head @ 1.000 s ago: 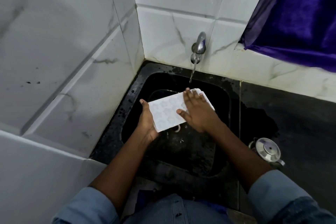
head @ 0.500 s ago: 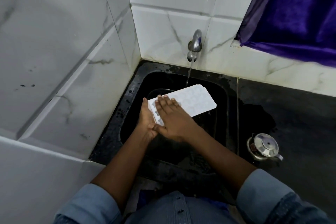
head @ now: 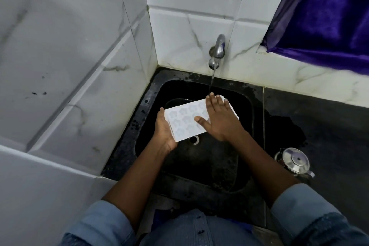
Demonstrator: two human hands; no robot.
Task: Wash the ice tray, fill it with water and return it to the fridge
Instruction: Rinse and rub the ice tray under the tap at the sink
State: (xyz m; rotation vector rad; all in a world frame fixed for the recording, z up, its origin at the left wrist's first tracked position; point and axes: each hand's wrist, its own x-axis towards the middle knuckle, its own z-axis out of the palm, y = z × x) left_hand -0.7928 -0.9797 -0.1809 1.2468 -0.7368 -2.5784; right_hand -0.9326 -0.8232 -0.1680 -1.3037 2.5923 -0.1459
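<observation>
A white ice tray (head: 184, 123) with flower-shaped cells is held over the black sink (head: 147, 104), tilted with its far end under the running tap (head: 217, 50). My left hand (head: 162, 128) grips the tray's near-left end from below, thumb on its edge. My right hand (head: 218, 119) lies flat on the tray's far right part, fingers straight and spread, fingertips close to the thin water stream (head: 211, 80). The tray's right half is hidden under that hand.
The drain (head: 193, 139) shows just below the tray. A steel lidded pot (head: 295, 163) stands on the dark wet counter (head: 319, 126) to the right. White tiled walls close in on the left and back. A purple curtain (head: 323, 12) hangs at upper right.
My right hand has slid along the tray from its near-left end back to its far right end. The tray stays under the running water, held by my left hand.
</observation>
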